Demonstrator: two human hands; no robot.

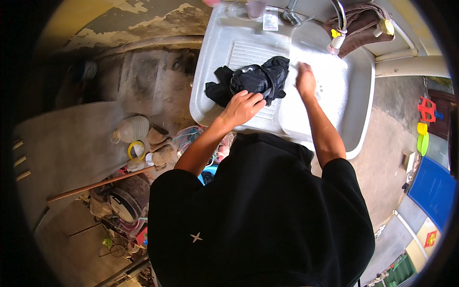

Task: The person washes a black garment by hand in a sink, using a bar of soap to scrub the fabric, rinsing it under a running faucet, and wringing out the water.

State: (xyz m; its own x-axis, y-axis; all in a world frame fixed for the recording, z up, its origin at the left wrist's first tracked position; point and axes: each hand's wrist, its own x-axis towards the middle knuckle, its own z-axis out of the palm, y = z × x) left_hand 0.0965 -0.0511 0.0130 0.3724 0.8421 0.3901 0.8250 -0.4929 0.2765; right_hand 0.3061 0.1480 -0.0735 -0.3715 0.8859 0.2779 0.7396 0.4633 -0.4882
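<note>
A wet, bunched black garment [253, 81] lies on the ribbed drainboard [241, 50] at the left of a white sink. My left hand [241, 107] is at the garment's near edge, its fingers curled onto the cloth. Over the bright basin [330, 112], to the right of the garment, is my right hand [306, 79]. It is apart from the cloth, and its fingers are blurred, so their pose is unclear. What kind of garment it is cannot be made out from its folds.
A curved faucet [339, 16] with a white nozzle reaches over the basin. Behind the drainboard stand a clear cup [256, 8] and a small white packet [270, 20]. A brown towel [356, 28] hangs at the back right. A plastic jug [131, 129] and clutter lie at left.
</note>
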